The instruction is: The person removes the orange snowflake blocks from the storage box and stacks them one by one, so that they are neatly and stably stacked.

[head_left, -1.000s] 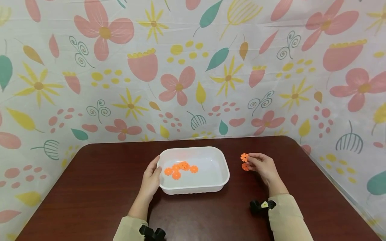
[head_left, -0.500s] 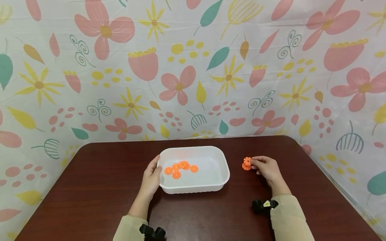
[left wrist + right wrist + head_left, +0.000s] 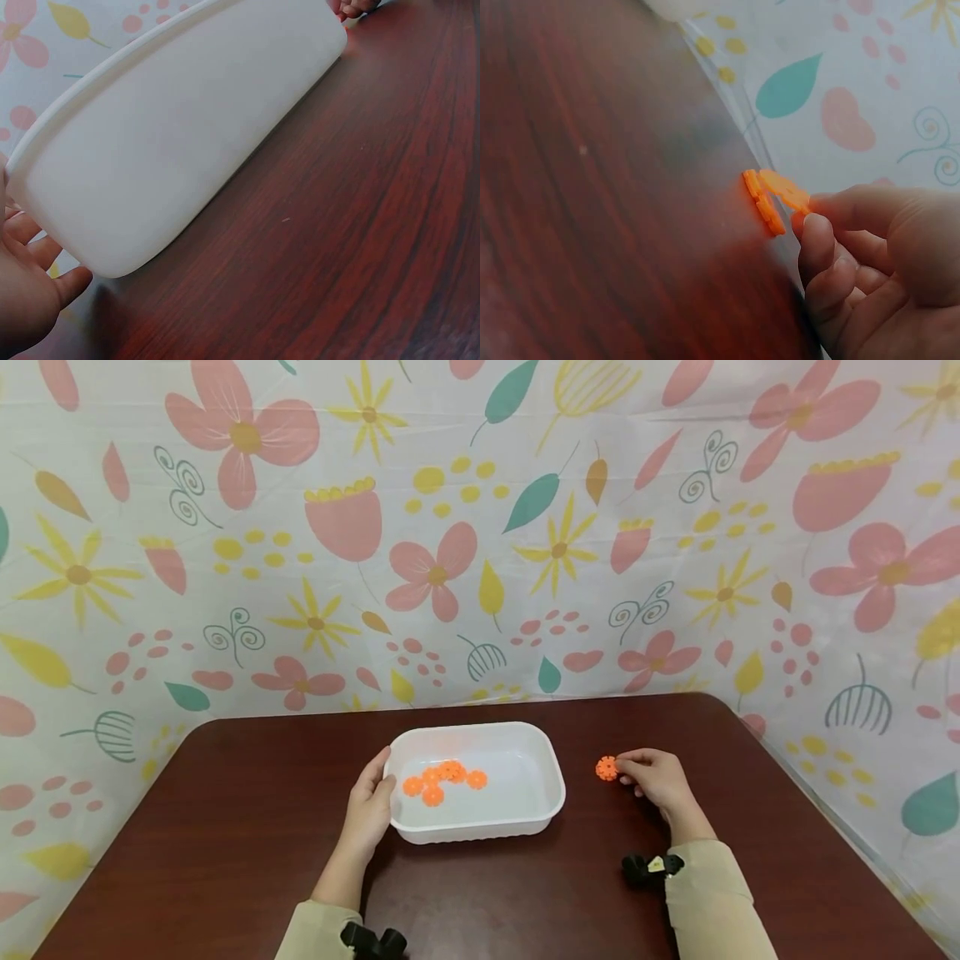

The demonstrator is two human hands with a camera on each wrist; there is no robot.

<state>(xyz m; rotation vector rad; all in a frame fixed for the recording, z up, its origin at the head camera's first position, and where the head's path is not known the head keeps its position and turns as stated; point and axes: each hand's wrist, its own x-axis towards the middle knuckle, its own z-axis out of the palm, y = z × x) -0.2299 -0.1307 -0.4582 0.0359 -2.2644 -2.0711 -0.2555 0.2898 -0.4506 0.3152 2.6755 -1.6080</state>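
At the left end of a white plastic tub (image 3: 480, 832), my left hand (image 3: 366, 814) holds the rim and end wall. Several orange notched snowflake discs (image 3: 432, 795) lie on the tub's floor, some overlapping. To the right of the tub, my right hand (image 3: 660, 781) pinches one orange snowflake disc (image 3: 789, 192) between thumb and fingers. Close against it is a second orange disc (image 3: 763, 204), seen edge-on low over the table in the right wrist view. From the head view the two discs overlap almost fully.
The dark brown wooden table (image 3: 225, 827) has rounded far corners. Behind it and along the right hangs a flower-print cloth (image 3: 442, 643). Black wrist cameras (image 3: 651, 868) sit at both beige sleeves.
My right hand has brought its disc down toward the viewer, from beyond the second disc to right over it. The left hand keeps its hold on the tub; the head view shifts slightly.
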